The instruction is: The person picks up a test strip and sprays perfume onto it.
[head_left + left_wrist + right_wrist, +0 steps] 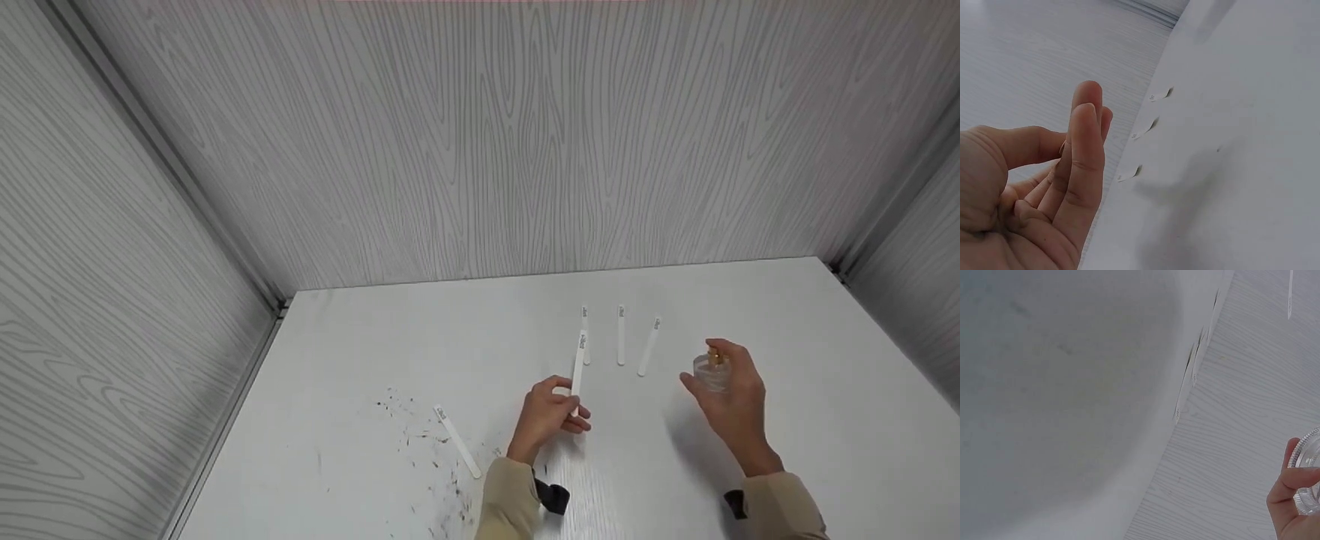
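Observation:
Between thumb and fingers, my left hand [546, 414] pinches a white paper test strip [578, 367] near its lower end, tilted up with its printed end away from me. That strip also shows at the top of the right wrist view. In my right hand [739, 401] is a clear glass perfume bottle [705, 376] with a gold spray top [714, 357]; the index finger lies on the top. Ribbed glass [1298, 457] shows between the fingers in the right wrist view. Three similar strips lie beyond the left hand, such as the middle strip [621, 337].
Another printed strip [457, 444] lies slanted on the white table [337, 352], left of my left forearm. Dark smudges [442, 480] mark the tabletop around it. Grey wood-grain panels [480, 150] rise behind and at both sides. Black straps [553, 498] sit at the wrists.

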Available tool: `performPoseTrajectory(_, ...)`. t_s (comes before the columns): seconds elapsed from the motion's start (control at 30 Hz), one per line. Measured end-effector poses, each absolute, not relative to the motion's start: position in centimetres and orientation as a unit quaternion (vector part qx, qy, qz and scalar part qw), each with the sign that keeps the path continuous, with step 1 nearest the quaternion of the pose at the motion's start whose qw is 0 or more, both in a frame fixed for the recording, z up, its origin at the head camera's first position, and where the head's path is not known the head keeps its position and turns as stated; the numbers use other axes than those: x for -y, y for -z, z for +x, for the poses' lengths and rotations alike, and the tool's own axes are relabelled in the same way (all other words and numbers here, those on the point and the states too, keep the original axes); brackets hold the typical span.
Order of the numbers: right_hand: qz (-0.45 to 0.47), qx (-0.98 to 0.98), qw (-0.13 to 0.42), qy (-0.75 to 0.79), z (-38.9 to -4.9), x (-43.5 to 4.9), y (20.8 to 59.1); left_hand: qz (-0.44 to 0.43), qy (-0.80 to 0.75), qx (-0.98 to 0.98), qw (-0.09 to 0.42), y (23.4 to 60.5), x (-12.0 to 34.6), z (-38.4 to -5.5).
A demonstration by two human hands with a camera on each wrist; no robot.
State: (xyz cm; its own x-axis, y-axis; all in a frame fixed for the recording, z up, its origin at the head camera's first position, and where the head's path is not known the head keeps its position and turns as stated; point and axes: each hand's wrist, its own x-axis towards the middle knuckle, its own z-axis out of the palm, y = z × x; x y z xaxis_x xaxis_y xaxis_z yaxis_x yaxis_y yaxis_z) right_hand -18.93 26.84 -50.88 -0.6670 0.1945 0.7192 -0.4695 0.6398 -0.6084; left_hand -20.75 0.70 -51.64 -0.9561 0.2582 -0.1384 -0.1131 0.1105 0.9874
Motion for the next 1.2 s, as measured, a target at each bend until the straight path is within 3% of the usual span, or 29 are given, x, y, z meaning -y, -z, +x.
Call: performPoseTrajectory(1.2,0.077,0.840,0.372,-0.388,-19.3,-26.0,50.9,0.085,-0.608,-0.778,0.133,49.8,-3.4,-20.4)
